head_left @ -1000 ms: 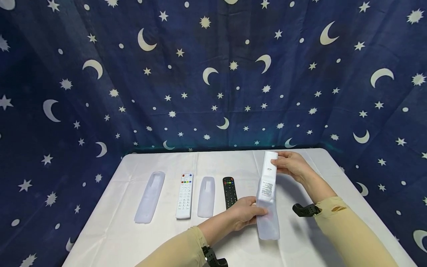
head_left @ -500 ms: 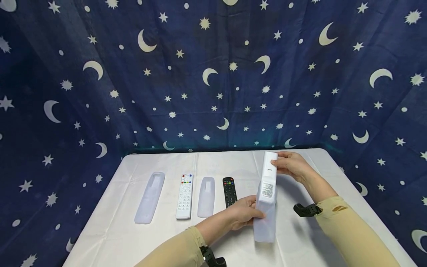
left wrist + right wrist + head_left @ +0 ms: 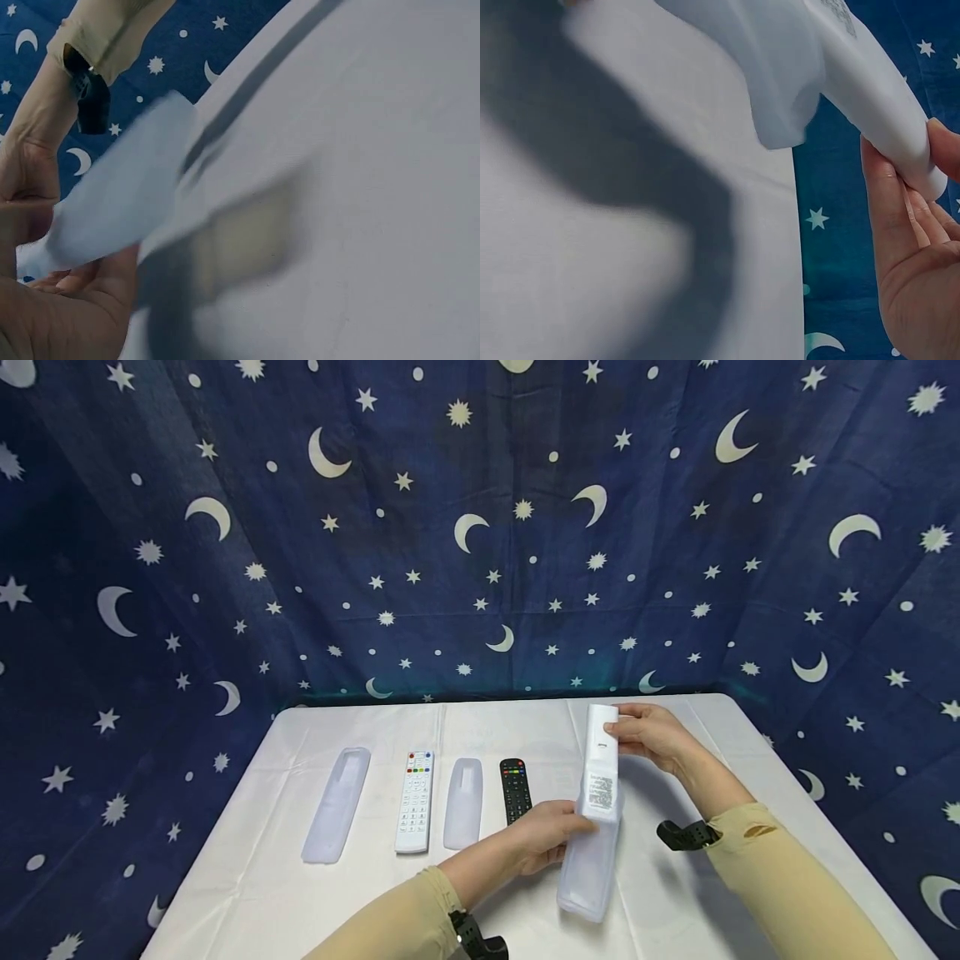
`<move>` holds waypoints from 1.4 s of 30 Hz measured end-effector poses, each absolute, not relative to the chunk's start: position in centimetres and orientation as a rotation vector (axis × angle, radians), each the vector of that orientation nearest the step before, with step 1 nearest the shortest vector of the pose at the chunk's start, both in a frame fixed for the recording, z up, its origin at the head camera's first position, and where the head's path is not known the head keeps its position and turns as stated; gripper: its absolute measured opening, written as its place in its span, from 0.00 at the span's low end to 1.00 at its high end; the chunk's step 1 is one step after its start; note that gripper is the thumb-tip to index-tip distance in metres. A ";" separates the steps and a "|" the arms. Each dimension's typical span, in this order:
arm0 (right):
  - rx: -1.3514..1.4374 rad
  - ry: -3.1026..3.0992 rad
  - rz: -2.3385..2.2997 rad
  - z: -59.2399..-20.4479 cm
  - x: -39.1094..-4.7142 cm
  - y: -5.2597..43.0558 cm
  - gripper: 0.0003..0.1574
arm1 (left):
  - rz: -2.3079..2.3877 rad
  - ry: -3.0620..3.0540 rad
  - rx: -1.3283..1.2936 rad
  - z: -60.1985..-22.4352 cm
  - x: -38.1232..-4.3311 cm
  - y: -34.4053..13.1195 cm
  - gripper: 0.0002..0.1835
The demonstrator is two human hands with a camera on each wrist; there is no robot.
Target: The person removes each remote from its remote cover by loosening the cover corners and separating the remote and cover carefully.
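Observation:
Above the right part of the table, my right hand grips the far end of a white remote control, its back with a printed label turned up. The near part of that remote is at a translucent remote cover, which my left hand pinches with the thumb on top. In the right wrist view the cover flares away beside the bare end of the remote. How deep the remote sits in the cover is hard to tell. In the left wrist view the cover is blurred.
On the white table lie, from left, a long translucent cover, a white remote with its buttons up, a shorter cover and a black remote, partly behind my left hand. A star-patterned curtain stands behind.
The cover's near end has swung left and toward me, and its face has turned more upward. The remote has shifted slightly left in my right hand. The things on the table stay put.

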State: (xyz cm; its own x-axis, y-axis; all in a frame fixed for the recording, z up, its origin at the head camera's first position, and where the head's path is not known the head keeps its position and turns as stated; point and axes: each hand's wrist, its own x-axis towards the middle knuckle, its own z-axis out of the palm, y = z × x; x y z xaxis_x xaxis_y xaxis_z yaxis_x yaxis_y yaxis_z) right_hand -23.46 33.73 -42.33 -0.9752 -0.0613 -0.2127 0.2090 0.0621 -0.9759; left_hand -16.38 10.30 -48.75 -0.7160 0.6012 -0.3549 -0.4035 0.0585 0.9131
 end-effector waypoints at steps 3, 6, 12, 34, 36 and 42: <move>0.155 2.135 -2.023 -42.3 -23.4 33.4 0.48 | 1.786 1.603 0.157 -49.0 -16.6 10.4 0.15; 0.162 2.138 -2.030 -42.3 -23.3 33.3 0.49 | 1.809 1.600 0.148 -49.2 -16.6 10.4 0.15; 0.156 2.159 -2.052 -42.2 -23.5 34.0 0.47 | 1.830 1.596 0.160 -49.4 -16.1 10.3 0.14; 0.385 2.253 -2.420 -39.5 -22.8 36.9 0.51 | 1.867 1.612 0.073 -48.9 -15.9 9.6 0.12; 0.396 2.292 -2.393 -39.5 -22.7 36.8 0.50 | 1.893 1.602 0.043 -48.8 -16.0 9.5 0.12; 0.430 2.459 -2.221 -39.8 -22.5 36.8 0.47 | 1.908 1.642 -0.002 -48.5 -16.4 9.1 0.11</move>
State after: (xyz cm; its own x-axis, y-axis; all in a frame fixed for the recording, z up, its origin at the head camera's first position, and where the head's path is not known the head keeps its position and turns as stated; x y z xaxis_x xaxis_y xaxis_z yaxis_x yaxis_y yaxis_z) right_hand -22.52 36.81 -39.82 -0.9475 0.3189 -0.0237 0.0559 0.0924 -0.9942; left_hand -16.38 9.06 -48.54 -0.8113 0.4422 -0.3825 -0.4443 -0.0409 0.8950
